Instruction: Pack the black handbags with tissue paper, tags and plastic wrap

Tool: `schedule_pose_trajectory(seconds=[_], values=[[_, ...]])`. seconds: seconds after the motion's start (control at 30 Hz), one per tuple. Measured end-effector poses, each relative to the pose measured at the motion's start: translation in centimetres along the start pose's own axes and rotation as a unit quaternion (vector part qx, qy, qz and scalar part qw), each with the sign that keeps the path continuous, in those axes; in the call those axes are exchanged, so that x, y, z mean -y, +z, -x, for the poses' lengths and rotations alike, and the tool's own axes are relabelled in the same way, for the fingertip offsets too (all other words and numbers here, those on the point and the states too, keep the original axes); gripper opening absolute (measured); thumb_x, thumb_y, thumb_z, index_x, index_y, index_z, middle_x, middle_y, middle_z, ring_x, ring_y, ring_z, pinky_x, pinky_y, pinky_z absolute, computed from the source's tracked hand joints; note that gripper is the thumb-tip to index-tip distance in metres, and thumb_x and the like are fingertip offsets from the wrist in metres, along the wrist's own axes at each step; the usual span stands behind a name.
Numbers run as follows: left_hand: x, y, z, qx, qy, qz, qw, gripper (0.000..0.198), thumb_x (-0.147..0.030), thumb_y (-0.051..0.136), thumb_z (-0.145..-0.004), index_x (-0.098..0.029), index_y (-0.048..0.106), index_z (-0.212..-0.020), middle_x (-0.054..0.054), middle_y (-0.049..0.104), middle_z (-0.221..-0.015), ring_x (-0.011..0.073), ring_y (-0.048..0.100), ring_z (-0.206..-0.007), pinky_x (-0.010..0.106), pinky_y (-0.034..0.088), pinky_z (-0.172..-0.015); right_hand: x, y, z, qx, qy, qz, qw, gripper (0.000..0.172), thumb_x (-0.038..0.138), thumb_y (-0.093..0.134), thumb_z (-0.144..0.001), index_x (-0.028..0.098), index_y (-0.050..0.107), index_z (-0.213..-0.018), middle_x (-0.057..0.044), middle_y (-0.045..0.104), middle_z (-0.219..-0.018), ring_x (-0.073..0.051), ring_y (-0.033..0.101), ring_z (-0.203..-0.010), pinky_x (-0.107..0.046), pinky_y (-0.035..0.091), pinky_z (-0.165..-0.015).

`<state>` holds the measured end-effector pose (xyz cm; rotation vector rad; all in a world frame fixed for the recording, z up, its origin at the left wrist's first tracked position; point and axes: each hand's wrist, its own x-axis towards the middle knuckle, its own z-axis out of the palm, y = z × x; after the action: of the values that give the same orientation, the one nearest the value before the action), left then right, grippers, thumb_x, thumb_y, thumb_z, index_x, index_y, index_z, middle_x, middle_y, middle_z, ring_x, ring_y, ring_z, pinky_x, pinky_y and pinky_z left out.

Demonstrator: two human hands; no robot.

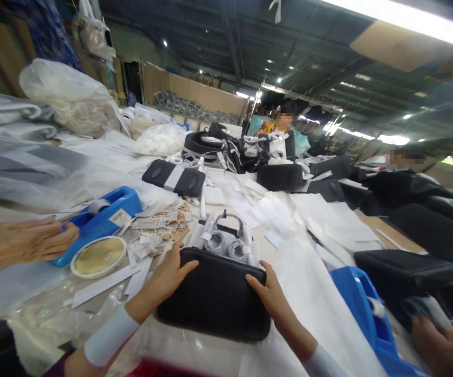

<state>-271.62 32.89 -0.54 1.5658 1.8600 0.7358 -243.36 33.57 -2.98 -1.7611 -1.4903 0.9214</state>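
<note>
A black bag (214, 293) with a smooth flat face stands tilted in front of me. My left hand (171, 275) grips its upper left corner, thumb on the face and fingers behind the edge. My right hand (271, 293) clasps the upper right corner in the same way. Behind the bag's top edge are two coils wrapped in clear plastic (239, 251) and a curved handle (230, 217). The fingertips behind the bag are partly hidden.
Left lie a blue tape dispenser (126, 201), a round tub (99, 256) and stringed tags (163, 222); another person's hand (56, 238) touches the dispenser. Another blue dispenser (362, 298) and a blurred hand (438, 340) are right. Black bags (279, 177) and white sheets (328, 220) lie beyond.
</note>
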Motion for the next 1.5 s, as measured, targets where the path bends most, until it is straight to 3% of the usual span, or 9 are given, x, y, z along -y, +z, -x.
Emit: schedule_pose_trajectory(seconds=[0.27, 0.43, 0.63, 0.83, 1.0, 1.07, 1.2, 1.37, 1.5], values=[[-0.5, -0.8, 0.2, 0.013, -0.062, 0.029, 0.998, 0.068, -0.052, 0.056, -0.070, -0.012, 0.041, -0.124, 0.021, 0.055, -0.127, 0.0352, 0.051, -0.121, 0.047, 0.037, -0.104, -2.6, 0.9, -0.2, -0.008, -0.024, 0.002, 1.000, 0.077, 0.060, 0.052, -0.076, 0.013, 0.041, -0.135, -0.018, 0.045, -0.139, -0.033, 0.036, -0.135, -0.049, 0.025, -0.115], [-0.7, -0.7, 0.5, 0.004, -0.073, 0.048, 0.996, 0.064, -0.049, 0.059, -0.070, -0.016, 0.044, -0.122, 0.017, 0.055, -0.129, 0.0325, 0.050, -0.123, 0.043, 0.037, -0.105, -5.3, 1.2, -1.5, -0.011, -0.052, 0.006, 0.999, 0.069, 0.060, 0.059, -0.073, 0.021, 0.047, -0.129, -0.013, 0.056, -0.126, -0.033, 0.045, -0.129, -0.048, 0.035, -0.111], [-0.2, -0.6, -0.7, 0.004, -0.075, 0.063, 0.995, 0.065, -0.056, 0.058, -0.069, -0.018, 0.045, -0.120, 0.014, 0.061, -0.120, 0.0320, 0.057, -0.112, 0.044, 0.040, -0.101, -1.6, 1.1, -0.4, -0.031, -0.024, 0.011, 0.999, 0.062, 0.059, 0.053, -0.078, 0.025, 0.050, -0.130, -0.010, 0.056, -0.123, -0.032, 0.048, -0.123, -0.049, 0.036, -0.107], [0.7, -0.4, -2.0, -0.007, -0.068, 0.055, 0.996, 0.063, -0.062, 0.056, -0.070, -0.019, 0.046, -0.115, 0.012, 0.064, -0.113, 0.0326, 0.060, -0.108, 0.045, 0.044, -0.097, -0.4, 1.5, -1.2, -0.050, -0.098, 0.073, 0.991, 0.049, 0.049, 0.048, -0.087, 0.029, 0.049, -0.132, -0.009, 0.057, -0.114, -0.030, 0.055, -0.108, -0.047, 0.045, -0.095], [0.9, -0.4, -2.4, 0.020, -0.054, 0.049, 0.997, 0.061, -0.063, 0.056, -0.071, -0.020, 0.046, -0.113, 0.011, 0.063, -0.112, 0.0318, 0.060, -0.105, 0.045, 0.044, -0.095, 2.7, 1.6, -0.3, -0.164, -0.295, 0.238, 0.911, 0.059, 0.019, 0.054, -0.082, 0.029, 0.043, -0.140, -0.015, 0.049, -0.131, -0.038, 0.045, -0.114, -0.059, 0.040, -0.091], [0.9, -0.4, -2.6, 0.024, -0.042, 0.047, 0.998, 0.060, -0.062, 0.056, -0.072, -0.020, 0.045, -0.114, 0.011, 0.062, -0.113, 0.0314, 0.058, -0.108, 0.045, 0.043, -0.097, 5.4, 2.4, 0.0, -0.104, -0.404, 0.275, 0.866, 0.060, 0.006, 0.050, -0.079, 0.026, 0.048, -0.135, -0.015, 0.050, -0.130, -0.034, 0.047, -0.111, -0.053, 0.043, -0.089], [1.1, -0.4, -2.6, 0.029, -0.010, 0.035, 0.999, 0.059, -0.061, 0.052, -0.075, -0.019, 0.044, -0.115, 0.012, 0.060, -0.116, 0.0302, 0.057, -0.110, 0.044, 0.042, -0.099, 9.1, 5.2, -0.8, 0.067, -0.533, 0.295, 0.790, 0.021, 0.007, 0.050, -0.084, 0.017, 0.059, -0.100, -0.008, 0.060, -0.095, -0.022, 0.053, -0.083, -0.034, 0.045, -0.067], [-0.3, -1.3, -1.8, 0.011, 0.044, -0.146, 0.988, 0.053, -0.050, 0.047, -0.083, -0.015, 0.047, -0.122, 0.017, 0.056, -0.121, 0.0350, 0.051, -0.116, 0.049, 0.040, -0.099, 8.0, 7.4, -2.2, 0.034, -0.563, 0.278, 0.778, 0.011, 0.007, 0.051, -0.085, 0.018, 0.054, -0.086, -0.004, 0.058, -0.086, -0.019, 0.051, -0.077, -0.030, 0.039, -0.062], [-5.7, -1.8, -4.8, -0.095, 0.201, -0.278, 0.934, 0.037, -0.026, 0.047, -0.086, -0.015, 0.056, -0.119, 0.015, 0.056, -0.119, 0.0337, 0.047, -0.114, 0.047, 0.040, -0.099, 7.2, 7.5, -2.2, 0.016, -0.569, 0.264, 0.778, 0.010, 0.008, 0.052, -0.084, 0.018, 0.054, -0.085, -0.004, 0.058, -0.084, -0.018, 0.051, -0.074, -0.030, 0.036, -0.059]])
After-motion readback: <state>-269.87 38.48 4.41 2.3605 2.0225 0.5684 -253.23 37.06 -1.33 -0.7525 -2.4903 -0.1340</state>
